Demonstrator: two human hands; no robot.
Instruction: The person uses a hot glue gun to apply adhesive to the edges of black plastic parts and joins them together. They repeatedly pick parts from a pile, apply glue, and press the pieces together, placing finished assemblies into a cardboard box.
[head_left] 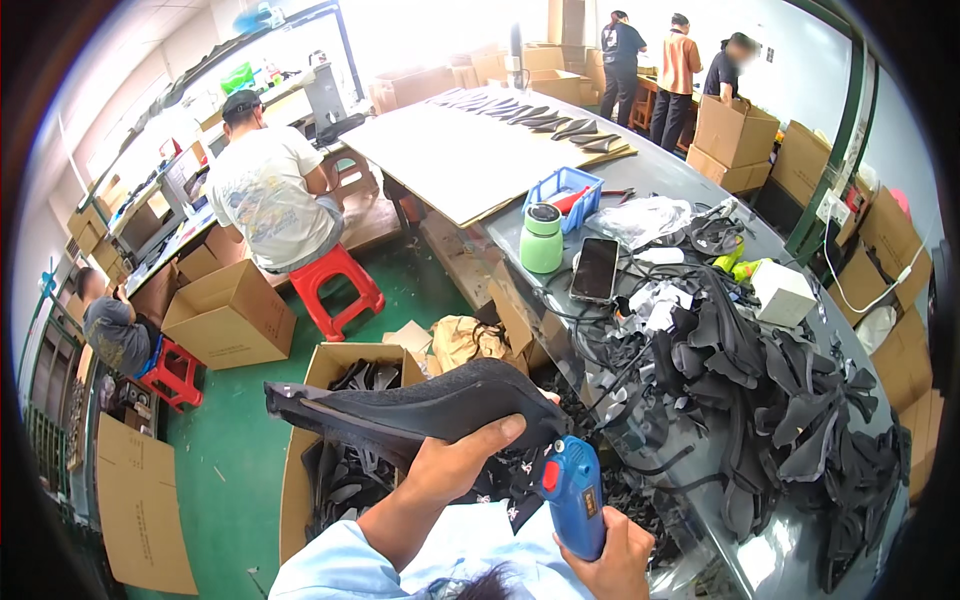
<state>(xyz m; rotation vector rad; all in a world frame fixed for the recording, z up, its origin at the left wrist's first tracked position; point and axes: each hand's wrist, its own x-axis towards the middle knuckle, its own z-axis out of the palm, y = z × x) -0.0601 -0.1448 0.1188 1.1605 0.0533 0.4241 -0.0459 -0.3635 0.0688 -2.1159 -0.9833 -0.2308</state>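
In my left hand (448,468) is a long, curved black padded piece (425,400), gripped at its lower edge with the thumb along its near side. The piece lies across in front of me, its narrow end to the left. My right hand (615,562) is wrapped round a blue handheld power tool (574,495) with a red button. The tool's head is up against the right end of the black piece; its working tip is hidden there. Below the piece stands an open cardboard box (297,490) with black parts inside.
On the grey table (770,545) at right lies a heap of black foam-like pieces (735,375). Nearby are a phone (595,268), a green bottle (541,240), a blue basket (563,190) and a white box (783,292). Several people work farther off; one sits near a red stool (337,290).
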